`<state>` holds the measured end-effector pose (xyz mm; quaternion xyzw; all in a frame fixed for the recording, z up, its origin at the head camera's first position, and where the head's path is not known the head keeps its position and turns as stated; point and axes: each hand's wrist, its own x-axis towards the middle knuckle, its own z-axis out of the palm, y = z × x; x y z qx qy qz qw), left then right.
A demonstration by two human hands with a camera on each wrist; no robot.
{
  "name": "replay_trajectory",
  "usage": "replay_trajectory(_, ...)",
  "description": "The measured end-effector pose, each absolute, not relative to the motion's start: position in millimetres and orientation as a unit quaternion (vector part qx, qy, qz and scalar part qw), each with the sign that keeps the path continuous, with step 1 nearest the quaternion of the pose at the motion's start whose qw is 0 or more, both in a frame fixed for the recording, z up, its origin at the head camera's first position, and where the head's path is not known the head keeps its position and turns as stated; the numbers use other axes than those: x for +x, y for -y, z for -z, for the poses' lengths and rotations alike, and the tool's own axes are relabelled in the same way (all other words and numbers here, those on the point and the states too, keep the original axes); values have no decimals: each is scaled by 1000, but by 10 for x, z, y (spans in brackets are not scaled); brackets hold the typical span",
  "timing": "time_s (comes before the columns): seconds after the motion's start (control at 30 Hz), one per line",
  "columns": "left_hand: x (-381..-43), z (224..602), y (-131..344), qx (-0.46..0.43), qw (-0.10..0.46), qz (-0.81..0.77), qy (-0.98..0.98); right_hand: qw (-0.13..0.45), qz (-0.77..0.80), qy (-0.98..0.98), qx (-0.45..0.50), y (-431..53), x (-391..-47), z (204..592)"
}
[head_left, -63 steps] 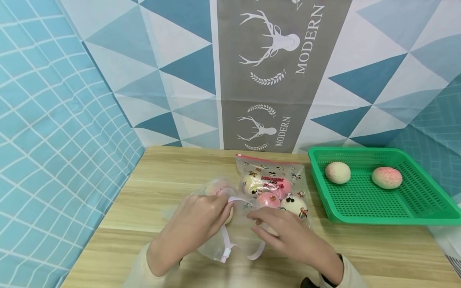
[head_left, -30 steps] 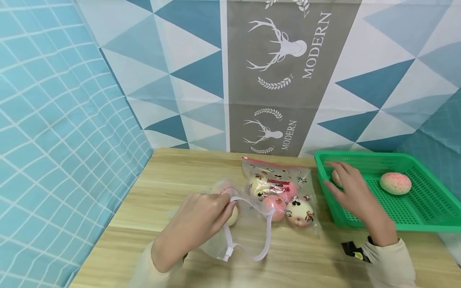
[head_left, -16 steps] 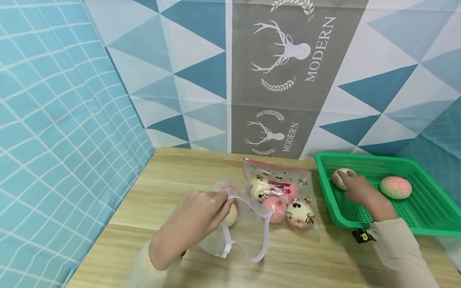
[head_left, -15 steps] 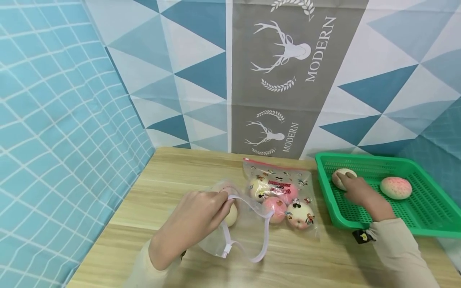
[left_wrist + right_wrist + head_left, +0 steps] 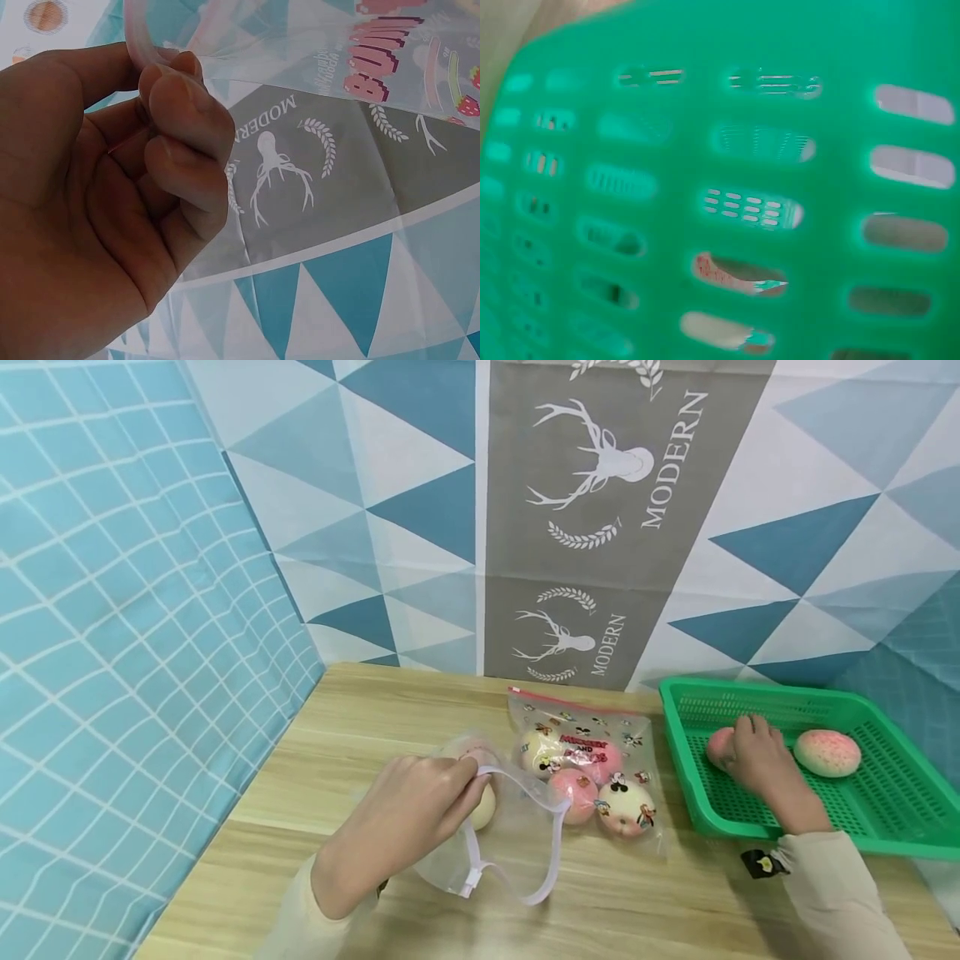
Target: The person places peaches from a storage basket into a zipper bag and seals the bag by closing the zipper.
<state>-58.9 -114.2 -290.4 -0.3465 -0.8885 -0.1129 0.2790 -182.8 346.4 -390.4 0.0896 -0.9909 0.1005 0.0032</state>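
My left hand [image 5: 408, 814] pinches the white zip rim of a clear zip bag [image 5: 517, 839], whose mouth gapes toward me. A pale peach [image 5: 483, 807] shows inside that bag, partly behind the hand. In the left wrist view, thumb and fingertips press together on the pinkish rim, and the bag [image 5: 300, 45] carries pink lettering. Over in the green basket [image 5: 678, 781], my right hand [image 5: 765, 764] grips a pink peach [image 5: 719, 748], its fingers covering the right side. Another pink-speckled peach [image 5: 827, 753] lies to the right of that hand. The basket's wall hides the hand in the right wrist view.
A printed zip bag with a red zip [image 5: 581, 703] lies on the wooden table [image 5: 360, 710] between the left hand and the basket, with several peaches inside. Patterned cloth [image 5: 420, 527] stands behind the table, and blue checked cloth [image 5: 150, 652] on the left.
My right hand has left the clear bag, reached right into the basket and taken hold of the left peach, which has turned its pink side up. The left hand keeps its pinch.
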Motion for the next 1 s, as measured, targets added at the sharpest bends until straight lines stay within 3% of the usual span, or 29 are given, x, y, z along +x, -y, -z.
replay_trajectory(0.17, -581, 2885, 1145, -339, 271, 108, 895, 16, -121, 988, 92, -3528, -1801, 3979)
replay_trajectory(0.57, -557, 2880, 1151, -328, 256, 105, 903, -25, -168, 981, 91, -3573, -1742, 4045)
replay_trajectory(1.0, -568, 2889, 1148, -328, 259, 113, 901, 54, -184, 979, 76, -3545, -1648, 4114)
